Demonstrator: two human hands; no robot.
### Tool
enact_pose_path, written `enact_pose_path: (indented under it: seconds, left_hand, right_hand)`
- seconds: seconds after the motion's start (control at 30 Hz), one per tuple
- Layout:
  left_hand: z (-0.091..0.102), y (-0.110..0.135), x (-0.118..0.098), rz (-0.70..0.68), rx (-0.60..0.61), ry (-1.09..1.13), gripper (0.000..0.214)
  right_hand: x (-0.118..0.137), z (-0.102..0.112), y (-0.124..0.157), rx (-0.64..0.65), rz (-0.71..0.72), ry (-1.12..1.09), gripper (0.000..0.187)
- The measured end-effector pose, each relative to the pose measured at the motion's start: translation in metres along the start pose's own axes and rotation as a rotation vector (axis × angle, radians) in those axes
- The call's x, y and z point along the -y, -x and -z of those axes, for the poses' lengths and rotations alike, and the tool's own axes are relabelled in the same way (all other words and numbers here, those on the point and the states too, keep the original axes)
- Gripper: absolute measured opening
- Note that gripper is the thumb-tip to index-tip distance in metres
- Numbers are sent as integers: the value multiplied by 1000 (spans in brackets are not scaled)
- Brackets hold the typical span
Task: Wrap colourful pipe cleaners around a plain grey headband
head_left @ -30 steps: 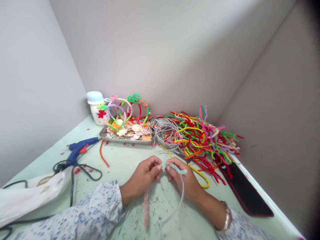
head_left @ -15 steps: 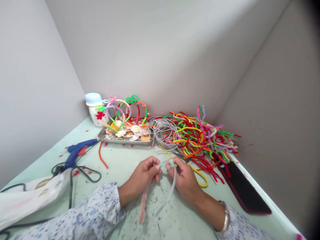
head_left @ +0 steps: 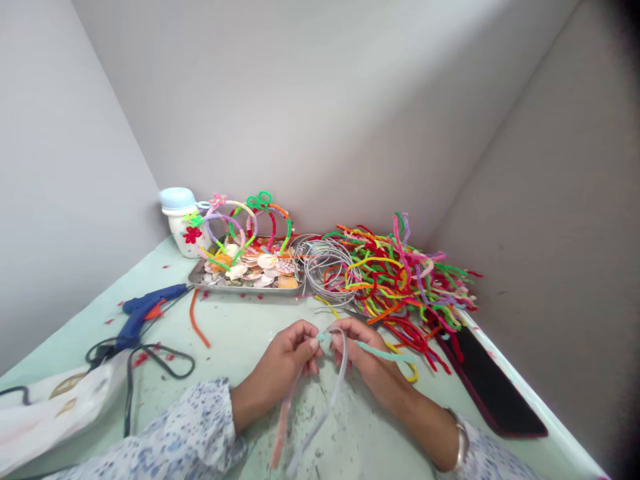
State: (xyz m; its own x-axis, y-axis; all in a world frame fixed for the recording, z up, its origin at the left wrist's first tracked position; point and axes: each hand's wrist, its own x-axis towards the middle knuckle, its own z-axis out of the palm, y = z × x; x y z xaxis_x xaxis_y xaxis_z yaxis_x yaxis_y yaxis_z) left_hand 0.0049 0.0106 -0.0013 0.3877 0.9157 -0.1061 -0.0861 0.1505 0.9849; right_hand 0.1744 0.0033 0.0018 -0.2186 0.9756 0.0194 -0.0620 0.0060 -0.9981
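A headband [head_left: 334, 393] is bent in an arch between my hands, its open ends pointing down toward me. Fuzzy pale pink covers its left end; the right arm is bare, greyish and smooth. At the top of the arch a mint-green pipe cleaner [head_left: 385, 352] is wound on the band, and its loose tail sticks out to the right over my right hand. My left hand [head_left: 293, 353] is closed, thumb and finger pinching the band beside the mint winding. My right hand [head_left: 363, 353] is closed at the winding, pinching the pipe cleaner; its fingertips are partly hidden behind the band.
A metal tray [head_left: 240, 289] of seashells carries finished fuzzy headbands [head_left: 273, 227]. Beside it lie a wire coil [head_left: 330, 270] and heaped pipe cleaners [head_left: 400, 273]. A blue glue gun [head_left: 140, 317] with its cord lies left; a black flat case [head_left: 493, 380] lies right. A white jar [head_left: 183, 223] stands behind.
The mint pipe cleaner's tail now shows stretched out to the right across my right hand. Both hands have drawn closer together at the top of the band. The view has shifted slightly.
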Motion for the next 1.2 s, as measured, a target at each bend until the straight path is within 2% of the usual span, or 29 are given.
enact_pose_path:
  seconds: [0.07, 0.33, 0.6, 0.9, 1.1, 1.2]
  left_hand:
    - [1, -1, 4, -9, 8, 4, 15]
    - [1, -1, 7, -42, 21, -49, 14]
    - [2, 0, 4, 20, 33, -2, 16]
    - [4, 3, -7, 125, 93, 140, 21]
    - [9, 2, -15, 215, 149, 133, 23]
    - [14, 1, -15, 242, 214, 145, 20]
  right_hand:
    - [0, -4, 2, 31, -5, 20, 18]
    - [-6, -4, -1, -22, 22, 208, 16]
    - [-9, -1, 0, -42, 252, 436, 16]
    - [-5, 4, -1, 25, 396, 498, 13]
    - [-3, 4, 1, 40, 416, 498, 14]
    - [-5, 5, 1, 61, 432, 494, 12]
